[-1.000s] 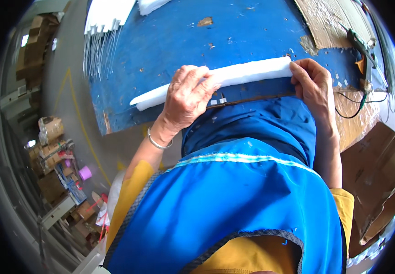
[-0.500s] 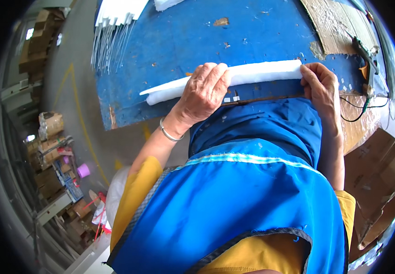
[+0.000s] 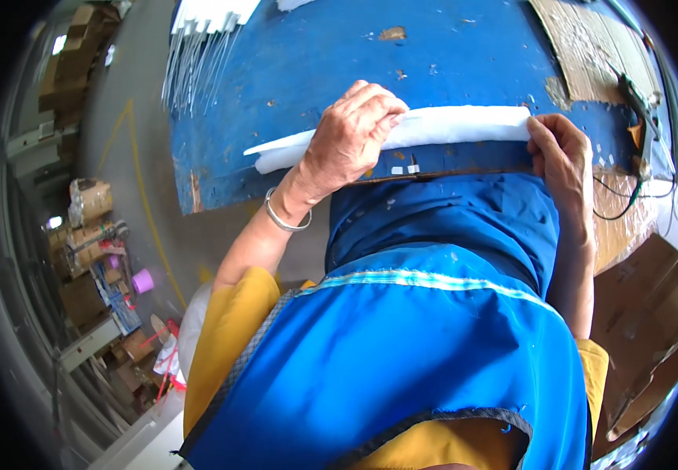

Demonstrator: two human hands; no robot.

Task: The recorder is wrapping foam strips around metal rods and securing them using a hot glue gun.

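A person in a blue apron (image 3: 402, 345) over yellow sleeves leans at the near edge of a scuffed blue table (image 3: 315, 63), both hands on a long white folded strip (image 3: 464, 125) that lies flat along that edge. The left hand (image 3: 351, 141), a silver bangle (image 3: 282, 218) at its wrist, presses down on the strip with fingers curled together; the right hand (image 3: 562, 153) pinches its right end. Beyond lie thin white rods (image 3: 198, 47) and worn cardboard (image 3: 590, 47).
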